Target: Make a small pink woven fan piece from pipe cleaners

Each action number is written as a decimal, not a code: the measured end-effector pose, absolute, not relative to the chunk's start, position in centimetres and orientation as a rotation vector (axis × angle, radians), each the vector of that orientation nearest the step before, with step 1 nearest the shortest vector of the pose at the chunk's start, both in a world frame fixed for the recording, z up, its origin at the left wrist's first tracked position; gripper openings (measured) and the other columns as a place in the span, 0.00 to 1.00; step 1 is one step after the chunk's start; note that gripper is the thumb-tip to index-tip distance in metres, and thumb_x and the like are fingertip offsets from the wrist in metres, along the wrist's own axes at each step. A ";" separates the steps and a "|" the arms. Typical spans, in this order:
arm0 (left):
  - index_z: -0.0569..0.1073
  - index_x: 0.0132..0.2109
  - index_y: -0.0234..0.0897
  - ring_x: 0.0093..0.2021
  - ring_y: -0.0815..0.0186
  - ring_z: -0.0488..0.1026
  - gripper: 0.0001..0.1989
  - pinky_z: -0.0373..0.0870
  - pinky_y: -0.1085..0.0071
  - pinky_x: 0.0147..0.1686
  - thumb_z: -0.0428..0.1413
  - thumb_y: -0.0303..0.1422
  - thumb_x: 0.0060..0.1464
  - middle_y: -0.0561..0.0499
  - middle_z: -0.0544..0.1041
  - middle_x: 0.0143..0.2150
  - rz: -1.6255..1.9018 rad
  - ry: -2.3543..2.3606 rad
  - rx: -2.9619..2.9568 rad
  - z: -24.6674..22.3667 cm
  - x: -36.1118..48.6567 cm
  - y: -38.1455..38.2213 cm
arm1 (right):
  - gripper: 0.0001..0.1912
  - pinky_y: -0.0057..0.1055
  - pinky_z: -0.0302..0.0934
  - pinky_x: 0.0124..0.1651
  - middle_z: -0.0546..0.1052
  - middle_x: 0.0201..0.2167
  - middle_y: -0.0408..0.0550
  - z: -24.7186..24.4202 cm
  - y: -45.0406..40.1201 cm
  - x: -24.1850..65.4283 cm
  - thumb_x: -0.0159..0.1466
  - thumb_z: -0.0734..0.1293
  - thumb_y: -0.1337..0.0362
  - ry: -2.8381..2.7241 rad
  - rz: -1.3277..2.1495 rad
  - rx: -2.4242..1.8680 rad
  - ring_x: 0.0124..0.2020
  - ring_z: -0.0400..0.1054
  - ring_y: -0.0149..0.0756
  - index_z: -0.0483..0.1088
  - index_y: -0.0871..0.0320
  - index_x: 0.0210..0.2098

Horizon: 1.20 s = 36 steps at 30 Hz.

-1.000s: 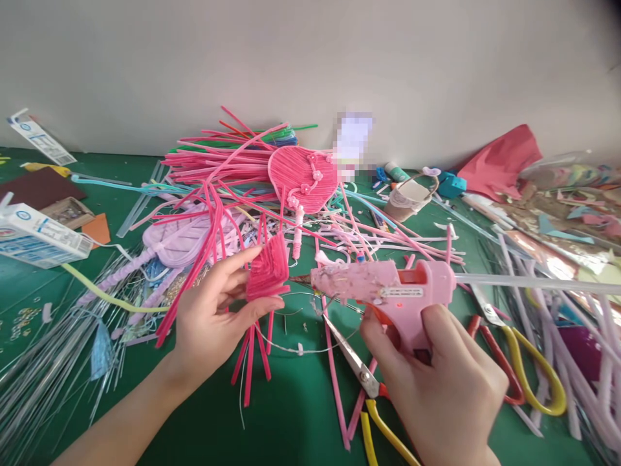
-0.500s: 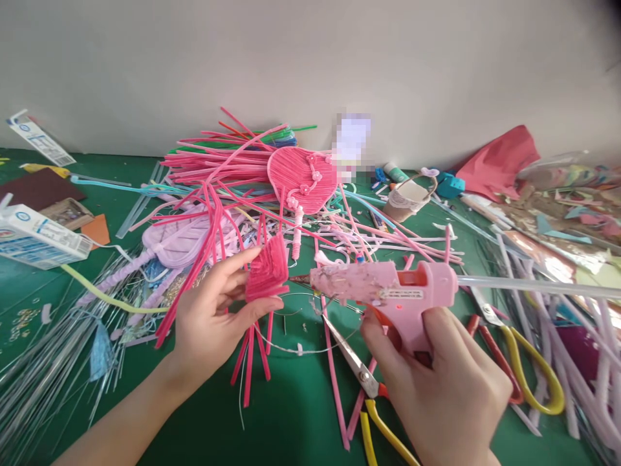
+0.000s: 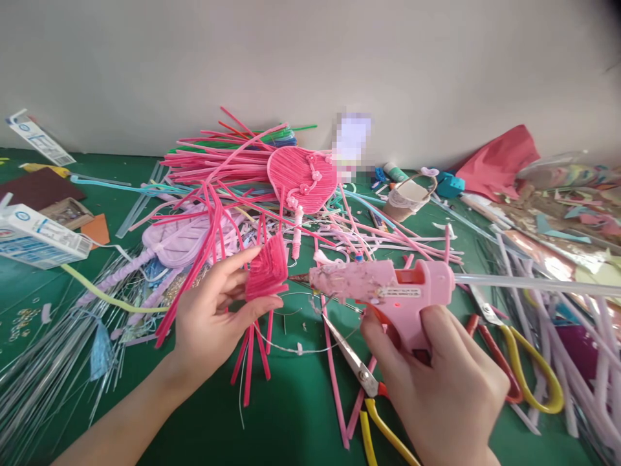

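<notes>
Between the thumb and fingers of my left hand [image 3: 213,307] is a small pink piece built from pipe cleaners [image 3: 268,268], with ridged rows on its face. My right hand [image 3: 439,382] is wrapped round the handle of a pink glue gun [image 3: 373,285]. The gun's metal nozzle points left, its tip close to the right edge of the pink piece; whether they touch I cannot tell. A clear glue stick [image 3: 524,285] sticks out of the gun's back. Below the gun lie scissors with yellow and orange handles [image 3: 363,375], partly hidden by my right hand.
Behind my hands lies a pink pipe-cleaner fan [image 3: 295,178] beside a bundle of pink pipe cleaners [image 3: 213,162]. A lilac fan [image 3: 174,243] and milk cartons [image 3: 41,236] are at left. More scissors [image 3: 533,369] lie at right. A small basket [image 3: 407,197] stands farther back.
The glue gun and my right hand have shifted very slightly left. My left hand and the pink piece look unmoved.
</notes>
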<state>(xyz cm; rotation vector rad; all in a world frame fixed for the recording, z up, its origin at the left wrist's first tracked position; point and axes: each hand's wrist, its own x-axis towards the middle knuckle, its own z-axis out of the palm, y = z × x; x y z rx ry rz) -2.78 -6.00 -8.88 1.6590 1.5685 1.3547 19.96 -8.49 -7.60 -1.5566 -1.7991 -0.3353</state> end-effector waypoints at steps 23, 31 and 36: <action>0.75 0.56 0.38 0.35 0.59 0.85 0.27 0.83 0.72 0.37 0.69 0.41 0.50 0.48 0.86 0.38 1.400 1.424 1.523 -8.7 -2.8 -5.4 | 0.27 0.30 0.50 0.14 0.63 0.10 0.41 -4.3 -5.7 27.2 0.61 0.67 0.45 -1.621 0.121 -2.202 0.10 0.58 0.33 0.50 0.48 0.17; 0.73 0.56 0.38 0.30 0.63 0.85 0.23 0.82 0.73 0.39 0.65 0.38 0.56 0.52 0.85 0.31 1.434 1.300 1.497 -8.6 -2.7 -5.4 | 0.25 0.42 0.60 0.22 0.71 0.20 0.55 -7.0 -3.1 31.9 0.63 0.60 0.38 -1.927 -0.150 -2.264 0.21 0.70 0.53 0.59 0.49 0.22; 0.73 0.55 0.39 0.31 0.61 0.85 0.20 0.82 0.75 0.33 0.65 0.35 0.57 0.54 0.85 0.29 1.437 1.336 1.536 -8.9 -2.7 -5.3 | 0.33 0.47 0.70 0.38 0.80 0.42 0.60 -4.7 -4.3 26.7 0.63 0.60 0.37 -1.917 0.139 -1.943 0.41 0.77 0.57 0.73 0.55 0.53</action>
